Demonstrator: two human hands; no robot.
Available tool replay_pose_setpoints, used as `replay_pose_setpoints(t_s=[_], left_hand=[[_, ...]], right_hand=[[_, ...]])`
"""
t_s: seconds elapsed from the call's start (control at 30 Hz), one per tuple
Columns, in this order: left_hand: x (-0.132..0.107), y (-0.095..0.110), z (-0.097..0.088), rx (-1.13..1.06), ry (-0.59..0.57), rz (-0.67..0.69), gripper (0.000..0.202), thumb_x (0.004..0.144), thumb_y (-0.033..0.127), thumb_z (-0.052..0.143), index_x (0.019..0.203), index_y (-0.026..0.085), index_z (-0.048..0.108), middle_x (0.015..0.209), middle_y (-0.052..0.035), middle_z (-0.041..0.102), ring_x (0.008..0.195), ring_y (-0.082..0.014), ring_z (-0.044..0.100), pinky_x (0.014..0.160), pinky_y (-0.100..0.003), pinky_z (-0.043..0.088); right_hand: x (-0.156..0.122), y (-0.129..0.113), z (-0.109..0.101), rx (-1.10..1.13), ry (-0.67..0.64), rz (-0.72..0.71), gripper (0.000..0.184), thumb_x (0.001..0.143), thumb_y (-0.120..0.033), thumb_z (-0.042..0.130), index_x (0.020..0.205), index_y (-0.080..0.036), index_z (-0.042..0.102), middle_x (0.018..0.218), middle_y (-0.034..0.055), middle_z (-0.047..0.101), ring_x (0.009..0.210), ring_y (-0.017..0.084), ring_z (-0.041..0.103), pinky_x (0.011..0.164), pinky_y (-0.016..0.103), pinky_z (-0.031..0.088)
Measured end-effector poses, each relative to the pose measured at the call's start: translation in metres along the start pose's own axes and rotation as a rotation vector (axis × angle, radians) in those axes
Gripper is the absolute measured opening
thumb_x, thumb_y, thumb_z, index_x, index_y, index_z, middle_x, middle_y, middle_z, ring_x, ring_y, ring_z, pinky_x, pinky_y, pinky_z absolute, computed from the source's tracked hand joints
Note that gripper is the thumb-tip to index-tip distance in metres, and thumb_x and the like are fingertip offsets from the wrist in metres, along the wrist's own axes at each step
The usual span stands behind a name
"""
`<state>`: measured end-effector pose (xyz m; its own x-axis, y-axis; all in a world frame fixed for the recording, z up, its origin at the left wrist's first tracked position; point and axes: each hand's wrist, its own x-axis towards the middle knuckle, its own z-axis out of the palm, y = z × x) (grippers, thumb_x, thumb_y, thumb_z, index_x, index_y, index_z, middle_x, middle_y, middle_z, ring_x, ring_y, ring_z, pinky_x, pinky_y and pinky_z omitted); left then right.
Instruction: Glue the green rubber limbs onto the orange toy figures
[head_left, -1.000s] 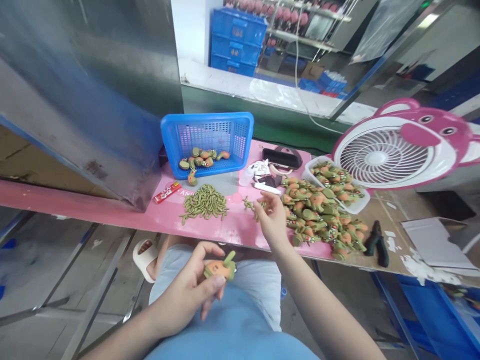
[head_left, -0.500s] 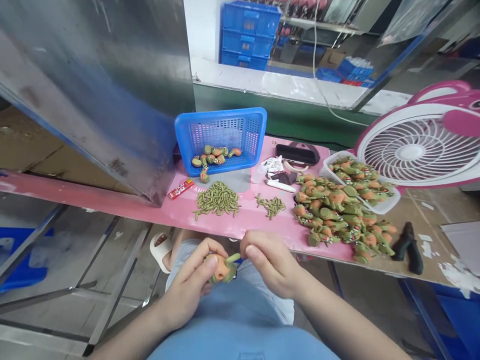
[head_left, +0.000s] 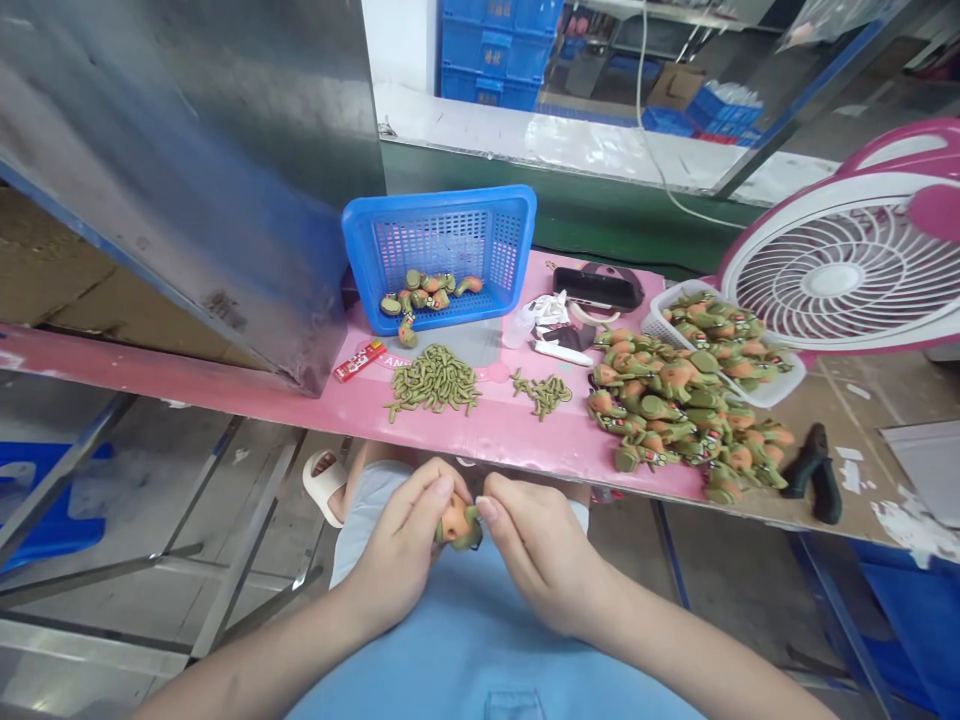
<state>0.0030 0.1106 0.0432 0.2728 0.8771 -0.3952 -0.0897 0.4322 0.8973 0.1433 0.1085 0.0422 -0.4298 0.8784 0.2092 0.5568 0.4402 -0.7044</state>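
Note:
Above my lap, my left hand [head_left: 409, 540] is closed round a small orange-and-green toy figure [head_left: 454, 521], its orange side facing up. Fingers and thumb of my right hand [head_left: 541, 548] are pinched at the green piece sticking out of the figure's right side; the fingertips hide most of that piece. On the pink tabletop [head_left: 525, 440] beyond my hands lies a heap of small green curved pieces [head_left: 435, 380]. A smaller heap of the same pieces [head_left: 547, 394] is to its right. Many similar toy figures [head_left: 675, 400] are piled farther right.
A tilted blue basket [head_left: 439, 205] holds several figures. A white basket [head_left: 787, 388] of figures stands before a pink fan [head_left: 836, 280]. Near the back are a black phone-like object [head_left: 600, 288] and a white tool [head_left: 562, 353]. A red packet [head_left: 358, 361] lies beside the metal cabinet [head_left: 300, 250].
My left hand has moved right and turned the figure slightly. My right hand has closed in on the figure's green piece, which stood exposed before. The camera view has shifted slightly.

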Motion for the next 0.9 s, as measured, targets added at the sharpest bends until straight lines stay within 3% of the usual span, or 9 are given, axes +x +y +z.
replay_pose_setpoints(t_s=[0.9], left_hand=[[-0.0035,0.0040,0.0021,0.028,-0.011,0.017,0.026,0.081,0.036,0.041,0.061,0.019,0.047,0.050,0.0053,0.045,0.045,-0.0092,0.034,0.041,-0.021,0.024]], right_hand=[[-0.0015,-0.0035,0.0008,0.013,0.004,-0.037,0.030,0.096,-0.025,0.020,0.067,-0.022,0.023,0.053,-0.0051,0.032,0.042,0.011,0.033,0.043,0.022,0.026]])
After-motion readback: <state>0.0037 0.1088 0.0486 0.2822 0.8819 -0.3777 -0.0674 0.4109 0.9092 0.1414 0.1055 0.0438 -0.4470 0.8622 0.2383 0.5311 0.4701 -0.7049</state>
